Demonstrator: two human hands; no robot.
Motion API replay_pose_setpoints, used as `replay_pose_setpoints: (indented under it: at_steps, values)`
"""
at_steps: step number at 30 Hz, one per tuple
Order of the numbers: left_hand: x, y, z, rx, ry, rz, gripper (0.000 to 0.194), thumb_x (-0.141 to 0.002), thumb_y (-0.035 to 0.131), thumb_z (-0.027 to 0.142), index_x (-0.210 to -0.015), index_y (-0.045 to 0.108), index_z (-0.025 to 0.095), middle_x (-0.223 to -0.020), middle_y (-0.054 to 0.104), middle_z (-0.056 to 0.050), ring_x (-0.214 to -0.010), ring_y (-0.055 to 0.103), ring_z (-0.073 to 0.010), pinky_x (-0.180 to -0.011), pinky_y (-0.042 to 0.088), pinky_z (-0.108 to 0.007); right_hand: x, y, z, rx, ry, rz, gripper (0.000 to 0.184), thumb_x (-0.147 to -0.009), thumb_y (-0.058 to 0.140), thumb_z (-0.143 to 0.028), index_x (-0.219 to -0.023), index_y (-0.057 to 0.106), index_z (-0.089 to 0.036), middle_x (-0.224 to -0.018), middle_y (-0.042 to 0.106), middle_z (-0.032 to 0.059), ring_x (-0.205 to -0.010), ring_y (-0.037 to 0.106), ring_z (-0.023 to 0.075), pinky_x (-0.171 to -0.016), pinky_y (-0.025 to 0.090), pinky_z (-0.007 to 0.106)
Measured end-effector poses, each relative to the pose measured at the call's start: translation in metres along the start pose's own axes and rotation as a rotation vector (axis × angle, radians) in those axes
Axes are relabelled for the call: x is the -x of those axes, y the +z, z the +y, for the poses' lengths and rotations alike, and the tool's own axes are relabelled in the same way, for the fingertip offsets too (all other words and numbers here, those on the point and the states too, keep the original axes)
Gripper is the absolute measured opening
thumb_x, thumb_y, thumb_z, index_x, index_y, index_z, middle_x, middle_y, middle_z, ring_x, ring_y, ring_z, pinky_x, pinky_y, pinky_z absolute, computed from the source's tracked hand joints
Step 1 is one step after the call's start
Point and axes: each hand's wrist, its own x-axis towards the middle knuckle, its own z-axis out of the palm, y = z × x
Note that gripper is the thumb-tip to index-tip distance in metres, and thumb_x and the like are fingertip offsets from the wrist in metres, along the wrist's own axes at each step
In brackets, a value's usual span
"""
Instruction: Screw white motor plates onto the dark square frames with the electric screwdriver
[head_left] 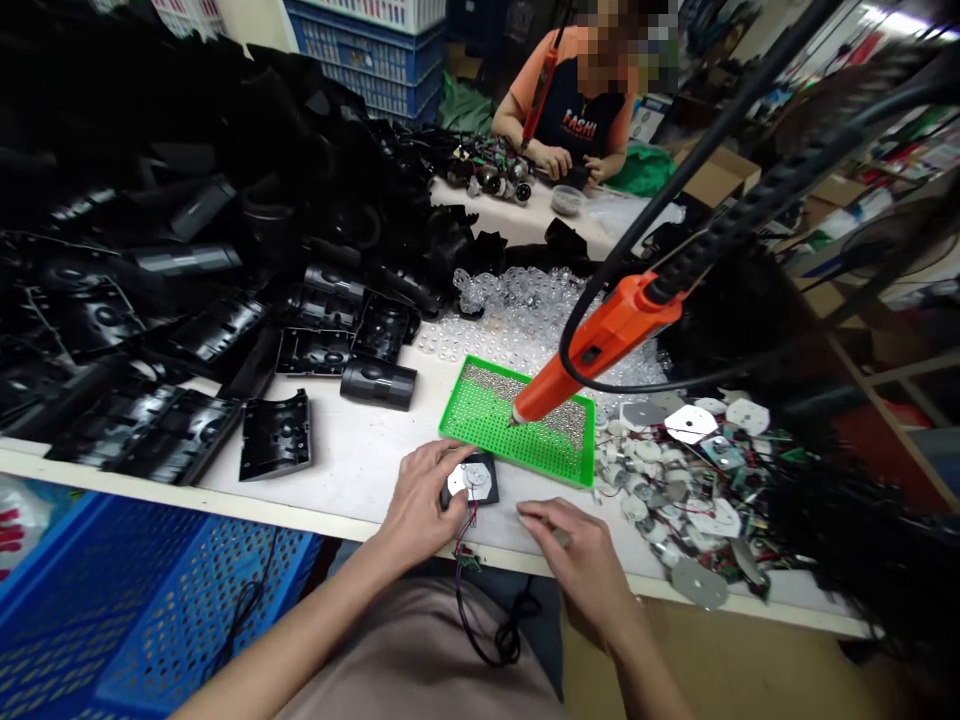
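Note:
My left hand [424, 505] is closed around the edge of a small black housing [491, 478] lying on the table in front of me. A white plate [459, 482] with a round metal part is set in it. Thin wires [472, 512] run from it over the table edge to a small green circuit board [468, 560] and a black cable [506, 640]. Just right of the housing, my right hand [581, 555] hovers with thumb and forefinger together; anything between them is too small to make out. An orange electric screwdriver [600, 350] hangs above a green tray [517, 458] of small screws.
Black plastic shells [274, 435] pile up on the left. Clear plastic pieces [525, 300] lie behind the tray, white plates and motors [694, 425] to its right. Blue crates [202, 590] stand below the table's left edge. Across the table sits another person [581, 120], hands at work.

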Motion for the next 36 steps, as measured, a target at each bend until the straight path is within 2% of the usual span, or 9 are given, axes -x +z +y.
replay_pose_setpoints:
  at_steps: [3, 7, 10, 13, 15, 22, 28, 32, 36]
  values:
    - [-0.008, 0.001, 0.000, -0.014, 0.044, -0.093, 0.051, -0.079, 0.062, 0.022, -0.129, 0.055, 0.024, -0.128, 0.058, -0.009, -0.120, 0.051, -0.0277, -0.101, 0.039, -0.048, -0.003, -0.007, -0.004, 0.055, 0.009, 0.205, 0.016, -0.089, 0.058, -0.027, -0.101, 0.068, -0.023, -0.096, 0.073, 0.0061, -0.082, 0.068, 0.0203, -0.074, 0.057, 0.035]
    - [-0.011, 0.006, -0.005, -0.008, 0.082, -0.134, 0.046, -0.086, 0.060, 0.027, -0.131, 0.053, 0.024, -0.130, 0.058, -0.009, -0.120, 0.053, -0.0268, -0.100, 0.040, -0.047, -0.052, -0.015, -0.020, -0.007, 0.022, 0.471, 0.058, -0.078, 0.071, -0.036, -0.131, 0.049, -0.024, -0.124, 0.061, 0.0116, -0.105, 0.062, 0.0262, -0.090, 0.053, 0.046]
    - [-0.011, 0.007, -0.006, -0.034, 0.095, -0.079, 0.034, -0.088, 0.059, 0.026, -0.122, 0.060, 0.025, -0.125, 0.062, -0.008, -0.116, 0.055, -0.0264, -0.096, 0.042, -0.046, -0.096, -0.012, -0.030, -0.229, -0.029, 0.389, 0.067, -0.074, 0.074, -0.039, -0.132, 0.046, -0.023, -0.124, 0.060, 0.0112, -0.111, 0.060, 0.0256, -0.097, 0.050, 0.047]
    - [-0.009, 0.009, -0.008, -0.084, 0.088, 0.031, 0.023, -0.084, 0.066, 0.026, -0.107, 0.066, 0.023, -0.116, 0.066, -0.008, -0.111, 0.057, -0.0278, -0.093, 0.043, -0.046, -0.126, -0.007, -0.033, -0.367, -0.094, 0.213, 0.035, -0.075, 0.072, -0.037, -0.103, 0.061, -0.020, -0.102, 0.068, 0.0080, -0.094, 0.065, 0.0223, -0.089, 0.054, 0.043]
    - [-0.008, 0.011, -0.010, -0.089, 0.080, 0.082, 0.022, -0.081, 0.070, 0.028, -0.102, 0.066, 0.022, -0.110, 0.069, -0.008, -0.108, 0.059, -0.0278, -0.091, 0.043, -0.045, -0.135, -0.004, -0.034, -0.415, -0.101, 0.218, 0.025, -0.075, 0.070, -0.035, -0.092, 0.061, -0.019, -0.091, 0.068, 0.0064, -0.083, 0.066, 0.0201, -0.081, 0.056, 0.040]
    - [0.004, 0.028, -0.013, -0.019, -0.015, 0.136, 0.024, -0.085, 0.066, 0.028, -0.109, 0.063, 0.024, -0.110, 0.069, -0.007, -0.107, 0.061, -0.0256, -0.088, 0.047, -0.042, -0.120, -0.012, -0.043, -0.532, -0.106, 0.481, 0.031, -0.076, 0.067, -0.033, -0.100, 0.049, -0.024, -0.087, 0.063, 0.0023, -0.073, 0.065, 0.0166, -0.065, 0.058, 0.034]
    - [0.010, 0.037, -0.019, 0.049, 0.011, 0.199, 0.023, -0.089, 0.058, 0.027, -0.112, 0.062, 0.024, -0.116, 0.065, -0.008, -0.110, 0.059, -0.0249, -0.091, 0.049, -0.042, -0.090, -0.014, -0.055, -0.410, -0.105, 0.918, 0.059, -0.081, 0.064, -0.022, -0.130, 0.032, -0.033, -0.102, 0.056, 0.0037, -0.069, 0.060, 0.0138, -0.062, 0.057, 0.035]
    - [0.009, 0.038, -0.019, 0.041, 0.028, 0.224, 0.023, -0.090, 0.055, 0.027, -0.112, 0.062, 0.024, -0.113, 0.066, -0.008, -0.107, 0.060, -0.0252, -0.089, 0.050, -0.042, -0.078, -0.016, -0.038, -0.380, -0.137, 0.846, 0.041, -0.082, 0.062, -0.023, -0.119, 0.046, -0.029, -0.083, 0.052, 0.0010, -0.058, 0.053, 0.0130, -0.051, 0.050, 0.030]
    - [0.005, 0.043, -0.013, 0.027, 0.042, 0.247, 0.022, -0.091, 0.054, 0.026, -0.111, 0.061, 0.024, -0.110, 0.066, -0.008, -0.105, 0.060, -0.0250, -0.088, 0.050, -0.041, -0.092, -0.024, -0.016, -0.426, -0.069, 0.591, 0.063, -0.076, 0.071, -0.021, -0.130, 0.039, -0.028, -0.071, 0.054, -0.0045, -0.055, 0.054, 0.0124, -0.050, 0.048, 0.026]
